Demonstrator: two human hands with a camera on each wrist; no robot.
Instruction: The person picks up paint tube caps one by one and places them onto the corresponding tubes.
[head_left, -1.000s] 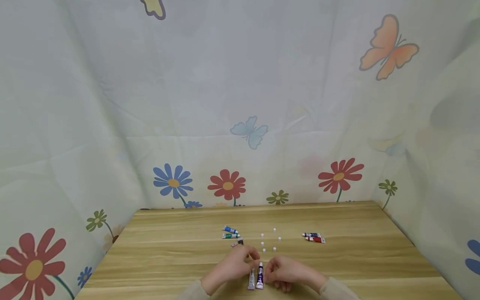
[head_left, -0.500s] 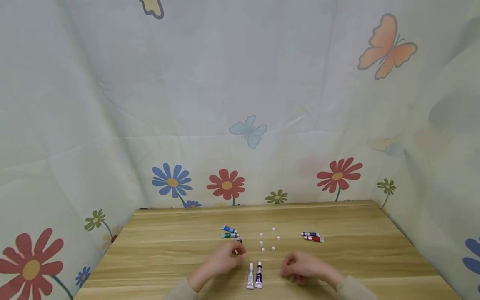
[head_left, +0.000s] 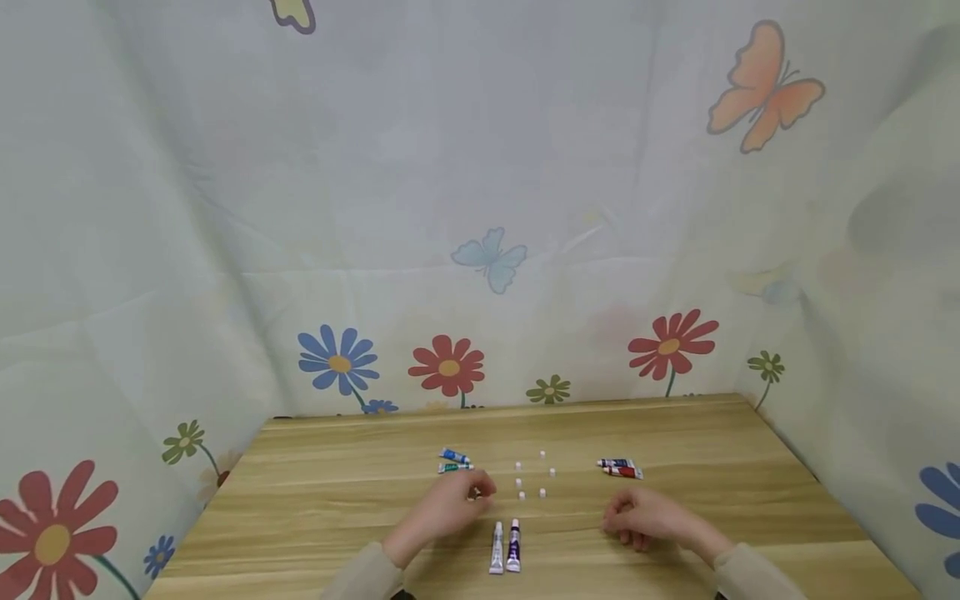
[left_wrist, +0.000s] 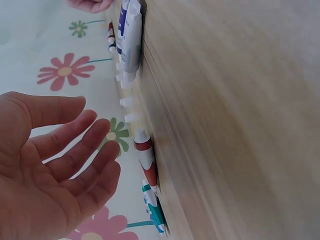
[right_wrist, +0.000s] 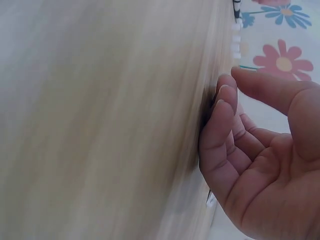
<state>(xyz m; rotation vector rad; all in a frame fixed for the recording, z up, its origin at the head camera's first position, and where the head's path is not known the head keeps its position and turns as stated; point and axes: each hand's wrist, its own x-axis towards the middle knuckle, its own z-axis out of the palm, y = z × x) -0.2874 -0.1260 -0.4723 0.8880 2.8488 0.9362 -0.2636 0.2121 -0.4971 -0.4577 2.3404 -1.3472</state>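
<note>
My left hand (head_left: 450,502) hovers over the left side of the table with fingers loosely bent, holding nothing. Close to it in the left wrist view lie a reddish-brown paint tube (left_wrist: 146,162) and a green paint tube (left_wrist: 155,212); the hand mostly hides the brown one from the head camera. A silver-white paint tube (head_left: 497,550) and a purple paint tube (head_left: 513,548) lie side by side at the front middle. To their right, my right hand (head_left: 651,515) is low over the table, fingers loosely curled around nothing.
Several small white caps (head_left: 518,483) are scattered mid-table. A blue paint tube (head_left: 453,456) lies at the back left. Toward the right are a dark blue paint tube (head_left: 618,462) and a red paint tube (head_left: 624,472). A patterned curtain (head_left: 480,167) hangs behind the table (head_left: 315,517).
Both hands have drawn away from the silver-white and purple tubes. The left has gone left and farther back, the right to the right. The two tubes stay lying side by side.
</note>
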